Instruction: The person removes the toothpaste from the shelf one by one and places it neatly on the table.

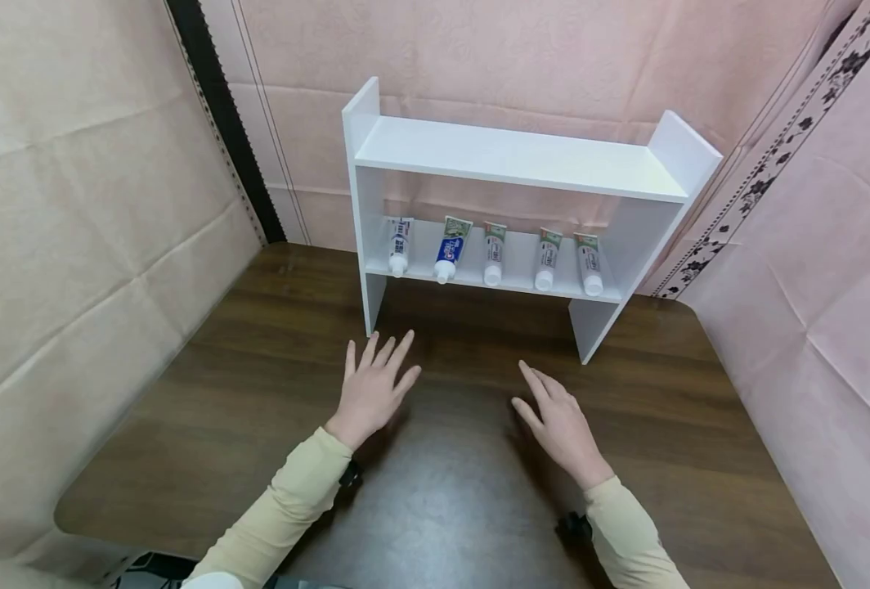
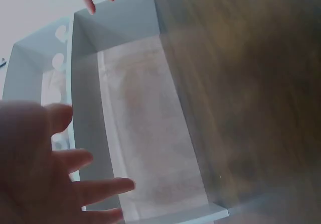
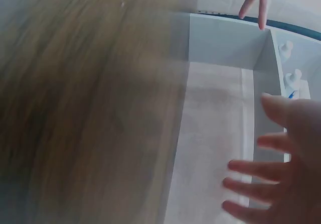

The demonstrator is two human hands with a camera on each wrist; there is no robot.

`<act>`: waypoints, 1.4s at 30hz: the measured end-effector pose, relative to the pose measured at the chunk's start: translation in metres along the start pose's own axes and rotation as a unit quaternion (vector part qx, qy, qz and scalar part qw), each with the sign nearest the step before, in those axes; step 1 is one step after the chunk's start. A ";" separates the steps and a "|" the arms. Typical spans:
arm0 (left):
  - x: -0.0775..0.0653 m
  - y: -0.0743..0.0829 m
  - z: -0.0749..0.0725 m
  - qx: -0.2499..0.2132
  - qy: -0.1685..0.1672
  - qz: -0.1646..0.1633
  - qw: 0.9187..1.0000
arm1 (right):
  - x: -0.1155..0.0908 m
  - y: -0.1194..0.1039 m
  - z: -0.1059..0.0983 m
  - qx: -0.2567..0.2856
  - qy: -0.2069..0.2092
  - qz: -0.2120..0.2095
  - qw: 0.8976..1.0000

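Note:
My left hand [image 1: 376,388] hovers over the table with its fingers spread, just in front of the left end of a white two-tier shelf [image 1: 516,155]. To the right, my right hand [image 1: 563,425] is held out with straight fingers near the shelf's right leg. Neither hand holds anything. On the lower tier several tubes lie in a row, caps forward: a white tube [image 1: 400,241] at the left, a larger blue and green toothpaste tube [image 1: 453,247] beside it, then green-ended white ones such as the tube [image 1: 589,263] at the right. In both wrist views, fingers extend toward the shelf.
The shelf stands at the back of a dark brown wooden table [image 1: 207,425]. Its upper tier [image 1: 508,151] is a bare white board. Pale pink cloth [image 1: 494,49] hangs behind, with more cloth on both sides. A black strip [image 1: 221,114] runs down the back left corner.

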State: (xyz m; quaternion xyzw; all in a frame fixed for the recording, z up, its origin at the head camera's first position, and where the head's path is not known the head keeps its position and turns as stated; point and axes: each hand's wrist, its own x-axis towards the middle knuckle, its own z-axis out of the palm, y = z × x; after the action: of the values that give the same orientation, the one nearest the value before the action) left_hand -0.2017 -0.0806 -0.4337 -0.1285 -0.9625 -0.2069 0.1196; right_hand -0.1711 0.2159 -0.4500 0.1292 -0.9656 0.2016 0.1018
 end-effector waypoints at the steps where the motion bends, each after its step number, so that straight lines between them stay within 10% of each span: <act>1: 0.003 -0.001 -0.002 -0.006 0.023 -0.003 1.000 | 0.002 -0.003 0.000 0.010 0.010 -0.003 1.000; 7: 0.024 -0.013 -0.014 -0.064 0.170 -0.021 0.983 | 0.015 -0.020 -0.002 0.037 0.074 -0.018 0.996; 12: 0.044 -0.028 -0.023 -0.140 0.221 -0.060 0.963 | 0.029 -0.040 0.001 0.046 0.078 -0.035 0.995; 34: 0.124 -0.044 -0.026 -0.400 0.234 -0.039 0.885 | 0.128 -0.143 -0.009 0.044 0.056 -0.132 0.989; 42: 0.129 -0.046 -0.025 -0.415 0.231 -0.030 0.879 | 0.161 -0.164 -0.005 -0.038 0.052 -0.111 0.992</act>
State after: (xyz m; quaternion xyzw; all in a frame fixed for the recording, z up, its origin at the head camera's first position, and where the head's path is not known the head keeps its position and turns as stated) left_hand -0.3325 -0.1064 -0.3917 -0.0859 -0.7368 -0.6148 0.2681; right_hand -0.2751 0.0393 -0.3458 0.2210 -0.9455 0.1587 0.1789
